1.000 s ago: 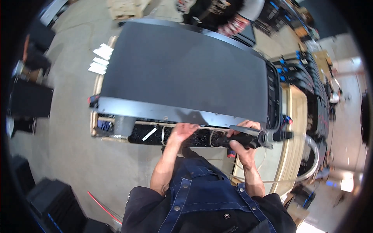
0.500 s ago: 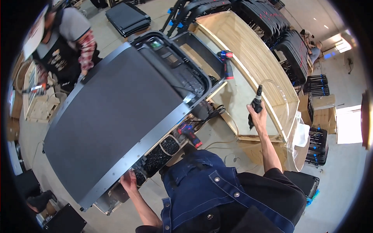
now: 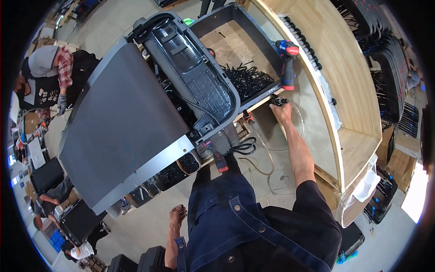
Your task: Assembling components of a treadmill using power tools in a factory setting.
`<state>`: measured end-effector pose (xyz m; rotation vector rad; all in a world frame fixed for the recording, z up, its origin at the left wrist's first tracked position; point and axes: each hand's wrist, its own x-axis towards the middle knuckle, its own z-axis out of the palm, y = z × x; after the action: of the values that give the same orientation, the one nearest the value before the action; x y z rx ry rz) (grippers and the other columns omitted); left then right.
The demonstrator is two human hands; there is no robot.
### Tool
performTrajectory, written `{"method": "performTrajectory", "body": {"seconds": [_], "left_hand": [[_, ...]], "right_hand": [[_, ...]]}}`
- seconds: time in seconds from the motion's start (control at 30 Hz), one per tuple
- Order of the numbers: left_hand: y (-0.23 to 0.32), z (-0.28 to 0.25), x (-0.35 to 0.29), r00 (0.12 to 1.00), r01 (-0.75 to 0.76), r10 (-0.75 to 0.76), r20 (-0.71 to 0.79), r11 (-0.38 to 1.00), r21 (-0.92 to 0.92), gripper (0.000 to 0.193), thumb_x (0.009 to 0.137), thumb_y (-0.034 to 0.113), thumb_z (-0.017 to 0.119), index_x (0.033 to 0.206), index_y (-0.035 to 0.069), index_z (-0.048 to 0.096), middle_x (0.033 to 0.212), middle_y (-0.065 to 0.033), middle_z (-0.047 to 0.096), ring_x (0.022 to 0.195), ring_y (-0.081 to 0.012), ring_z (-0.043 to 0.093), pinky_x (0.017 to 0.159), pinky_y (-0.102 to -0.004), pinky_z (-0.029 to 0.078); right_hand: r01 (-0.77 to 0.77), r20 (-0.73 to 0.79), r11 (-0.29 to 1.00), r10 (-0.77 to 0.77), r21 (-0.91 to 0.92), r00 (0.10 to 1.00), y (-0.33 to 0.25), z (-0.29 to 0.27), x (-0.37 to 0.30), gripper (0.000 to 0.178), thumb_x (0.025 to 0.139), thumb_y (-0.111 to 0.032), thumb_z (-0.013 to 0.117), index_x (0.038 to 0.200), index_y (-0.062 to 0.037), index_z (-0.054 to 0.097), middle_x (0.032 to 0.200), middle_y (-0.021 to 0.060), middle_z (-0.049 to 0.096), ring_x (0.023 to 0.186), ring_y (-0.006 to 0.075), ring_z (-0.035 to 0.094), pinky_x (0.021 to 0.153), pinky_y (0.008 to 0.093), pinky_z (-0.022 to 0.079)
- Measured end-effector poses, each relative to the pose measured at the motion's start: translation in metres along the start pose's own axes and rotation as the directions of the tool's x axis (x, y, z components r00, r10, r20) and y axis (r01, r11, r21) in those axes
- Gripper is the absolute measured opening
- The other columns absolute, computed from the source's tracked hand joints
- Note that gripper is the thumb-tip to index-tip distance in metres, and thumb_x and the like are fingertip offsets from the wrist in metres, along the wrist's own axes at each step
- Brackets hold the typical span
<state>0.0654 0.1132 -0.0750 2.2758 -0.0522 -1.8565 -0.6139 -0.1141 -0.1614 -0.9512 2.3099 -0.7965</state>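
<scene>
My right hand is wrapped round a black air screwdriver, just below the near corner of a dark parts tray. Black screws are heaped in that tray. Close to my left side hangs my left hand, fingers curled; whatever may be in it is hidden. Left of the tray lies a treadmill with a black belt, silver side rails and an uncovered motor end. A blue-and-red cordless driver rests by the tray's right edge.
Another cordless driver hangs under the treadmill's near rail, beside bins of black screws. A long wooden crate stands on the right. Air hoses trail down to the floor. A co-worker stands across the treadmill, and others work farther left.
My right hand has moved the air screwdriver from over the crate to beside the tray. The left hand has left the treadmill's rail and dropped near my body. The view has shifted.
</scene>
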Motion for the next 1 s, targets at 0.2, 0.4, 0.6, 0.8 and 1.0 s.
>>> {"method": "performTrajectory", "body": {"seconds": [0.2, 0.4, 0.6, 0.8, 1.0], "left_hand": [[0.025, 0.025, -0.001, 0.999, -0.039, 0.040, -0.016, 0.998, 0.050, 0.024, 0.097, 0.027, 0.064, 0.112, 0.008, 0.065, 0.095, -0.0037, 0.068, 0.087, -0.0183, 0.067, 0.076, -0.0330, 0.055], [0.050, 0.068, 0.017, 0.995, -0.091, 0.087, 0.051, 0.992, 0.086, 0.025, 0.096, 0.031, 0.066, 0.108, 0.009, 0.066, 0.093, -0.0022, 0.069, 0.084, -0.0151, 0.067, 0.075, -0.0317, 0.054], [0.060, 0.095, 0.040, 0.964, -0.246, 0.263, -0.033, 0.936, 0.252, 0.027, 0.097, 0.026, 0.064, 0.109, 0.002, 0.068, 0.094, -0.0066, 0.070, 0.081, -0.0161, 0.068, 0.069, -0.0313, 0.056], [0.068, 0.065, 0.095, 0.802, -0.456, 0.562, -0.205, 0.796, 0.398, 0.020, 0.092, 0.016, 0.061, 0.102, 0.002, 0.070, 0.092, -0.0096, 0.071, 0.081, -0.0261, 0.070, 0.075, -0.0361, 0.056], [0.100, 0.114, 0.146, 0.630, -0.383, 0.749, -0.206, 0.531, 0.756, 0.050, 0.084, 0.027, 0.067, 0.127, 0.004, 0.056, 0.117, -0.0257, 0.061, 0.115, -0.0480, 0.055, 0.098, -0.0506, 0.049]], "right_hand": [[-0.092, 0.042, 0.991, 0.088, 0.101, 0.995, -0.009, -0.012, -0.031, 0.044, 0.083, -0.017, 0.080, 0.118, 0.0010, 0.060, 0.087, 0.0123, 0.069, 0.082, 0.0273, 0.071, 0.075, 0.0372, 0.057], [-0.567, 0.681, 0.660, 0.112, 0.493, 0.723, -0.116, -0.082, -0.186, 0.030, 0.095, -0.014, 0.068, 0.115, 0.0063, 0.061, 0.093, 0.0148, 0.071, 0.082, 0.0191, 0.071, 0.073, 0.0314, 0.058], [0.159, 0.110, 0.969, -0.181, 0.188, 0.977, 0.033, 0.044, -0.183, 0.070, 0.088, -0.002, 0.066, 0.152, -0.0075, 0.039, 0.147, 0.0159, 0.049, 0.132, 0.0304, 0.052, 0.112, 0.0364, 0.040], [-0.116, 0.251, 0.873, -0.008, 0.475, 0.968, 0.076, 0.153, -0.082, 0.073, 0.080, -0.005, 0.080, 0.145, -0.0023, 0.047, 0.127, 0.0133, 0.064, 0.113, 0.0234, 0.062, 0.097, 0.0329, 0.049], [0.211, 0.044, 0.926, -0.236, 0.313, 0.971, 0.135, 0.160, -0.042, 0.044, 0.076, -0.002, 0.083, 0.116, 0.0039, 0.065, 0.110, 0.0095, 0.072, 0.101, 0.0181, 0.067, 0.092, 0.0312, 0.052]]}}
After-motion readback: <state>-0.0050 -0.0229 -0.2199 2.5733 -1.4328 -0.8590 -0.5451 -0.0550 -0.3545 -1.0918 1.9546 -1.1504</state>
